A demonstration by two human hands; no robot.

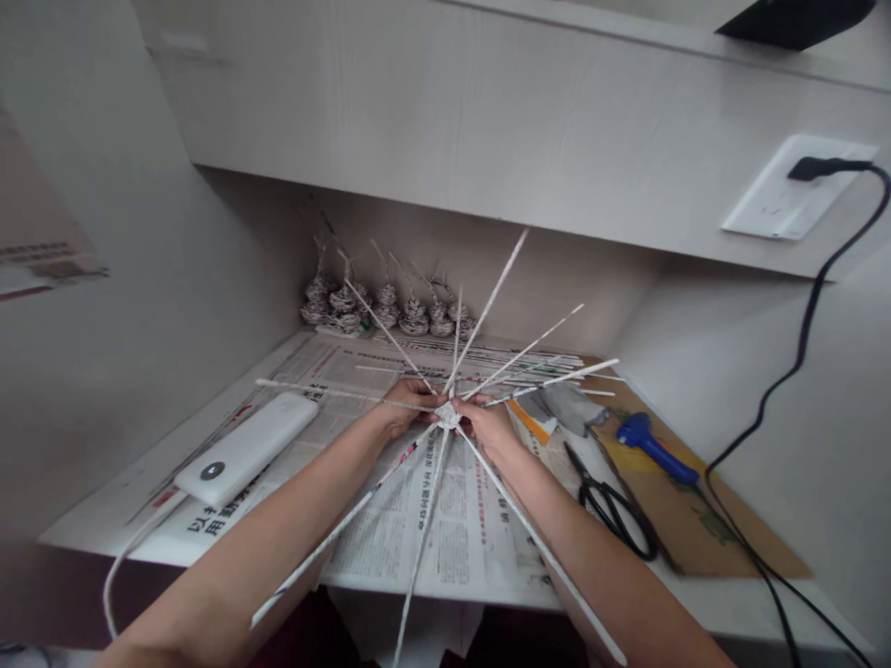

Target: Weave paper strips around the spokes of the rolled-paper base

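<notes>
Between my hands is a small woven paper base (447, 416), with several long rolled-paper sticks (496, 295) fanning out from it in all directions. My left hand (407, 406) pinches the base's left side, fingers closed near the start of the spokes. On the opposite side, my right hand (484, 417) grips the base with thumb and fingers closed. The spokes point up, sideways and down toward me, some passing over my forearms. Newspaper sheets (382, 501) lie under the work. The fingertips partly cover the base's edge.
Several woven paper gourds (414, 317) stand along the back wall, with loose paper sticks (557, 364) before them. A white power bank (247, 450) with a cable lies left. Right are black scissors (613, 508), a blue glue gun (658, 448) on cardboard (724, 538), and a hanging black cord (804, 339).
</notes>
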